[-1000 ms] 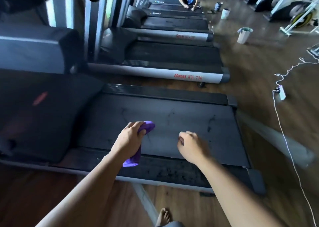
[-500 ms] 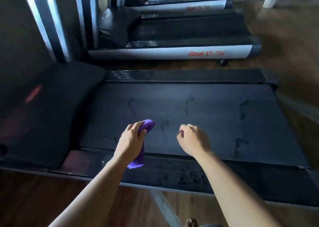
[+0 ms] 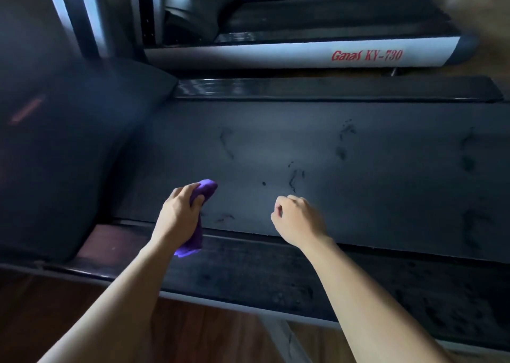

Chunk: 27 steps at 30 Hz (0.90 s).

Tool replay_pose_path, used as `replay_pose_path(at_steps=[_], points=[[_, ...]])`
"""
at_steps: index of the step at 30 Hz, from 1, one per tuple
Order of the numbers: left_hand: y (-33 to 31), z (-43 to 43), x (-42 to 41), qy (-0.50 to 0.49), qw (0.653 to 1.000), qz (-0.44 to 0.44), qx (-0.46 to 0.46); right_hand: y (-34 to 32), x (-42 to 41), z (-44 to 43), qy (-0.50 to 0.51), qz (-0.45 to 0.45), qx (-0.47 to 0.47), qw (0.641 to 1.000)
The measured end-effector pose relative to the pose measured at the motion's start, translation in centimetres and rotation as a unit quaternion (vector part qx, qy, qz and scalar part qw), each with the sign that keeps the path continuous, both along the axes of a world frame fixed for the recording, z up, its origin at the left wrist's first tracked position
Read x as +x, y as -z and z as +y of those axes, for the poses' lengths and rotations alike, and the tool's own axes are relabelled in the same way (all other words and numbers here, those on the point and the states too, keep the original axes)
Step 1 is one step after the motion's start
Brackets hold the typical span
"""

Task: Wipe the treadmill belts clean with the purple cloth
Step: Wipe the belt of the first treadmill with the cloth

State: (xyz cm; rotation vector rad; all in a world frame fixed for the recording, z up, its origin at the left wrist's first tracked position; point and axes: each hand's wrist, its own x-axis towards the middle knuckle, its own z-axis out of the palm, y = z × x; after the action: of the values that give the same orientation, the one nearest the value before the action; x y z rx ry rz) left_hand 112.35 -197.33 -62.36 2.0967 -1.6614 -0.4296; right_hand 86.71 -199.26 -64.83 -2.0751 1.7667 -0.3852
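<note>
Left grip (image 3: 179, 213) clutches one purple cloth (image 3: 207, 190); right grip (image 3: 298, 219) clenched empty above one belt (image 3: 372, 186).

Wooden floor (image 3: 41, 307), silver uprights (image 3: 96, 17), red "Ganas KY-730" lettering (image 3: 367, 55)

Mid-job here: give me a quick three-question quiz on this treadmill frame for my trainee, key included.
1. Which hand grips the purple cloth? A left, B right, C both.
2. True or false: the right hand holds nothing.
3. Fill in: dark smudges mark the treadmill ___ in front of the hands.
Key: 1 A, the left hand. 2 true. 3 belt.
</note>
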Motion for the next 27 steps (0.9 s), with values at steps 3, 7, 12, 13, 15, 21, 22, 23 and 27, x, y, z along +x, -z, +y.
replay_pose_path(at_steps=[3,7,12,13,15,21,22,23,27], points=[[2.2,0.0,2.9,-0.007,1.000,-0.002,-0.022,2.0,2.7,-0.1,-0.015,0.013,-0.012,1.000],[3.1,0.2,6.1,-0.010,0.998,0.007,-0.054,3.7,5.8,0.3,-0.015,0.036,-0.018,0.999],[2.6,0.9,10.0,0.000,0.997,0.001,-0.073,4.3,8.9,1.9,0.000,0.019,-0.001,1.000],[2.5,1.0,10.7,0.001,0.997,0.000,-0.073,4.4,9.2,2.2,0.001,0.020,0.002,1.000],[2.4,0.9,12.1,-0.001,0.998,0.003,-0.069,4.7,9.7,2.7,0.001,0.028,0.000,1.000],[4.4,-1.4,17.2,-0.002,0.999,0.006,-0.049,7.0,11.8,1.0,0.030,0.042,-0.009,0.999],[4.9,-1.9,18.0,-0.003,0.999,0.006,-0.040,7.5,12.2,0.6,0.035,0.049,-0.001,0.998],[5.5,-2.4,18.9,-0.003,0.999,0.005,-0.031,7.9,12.7,0.4,0.038,0.060,0.015,0.997],[7.8,-5.1,21.9,-0.007,1.000,0.001,-0.008,10.4,13.7,-0.7,0.050,0.110,0.062,0.991]])
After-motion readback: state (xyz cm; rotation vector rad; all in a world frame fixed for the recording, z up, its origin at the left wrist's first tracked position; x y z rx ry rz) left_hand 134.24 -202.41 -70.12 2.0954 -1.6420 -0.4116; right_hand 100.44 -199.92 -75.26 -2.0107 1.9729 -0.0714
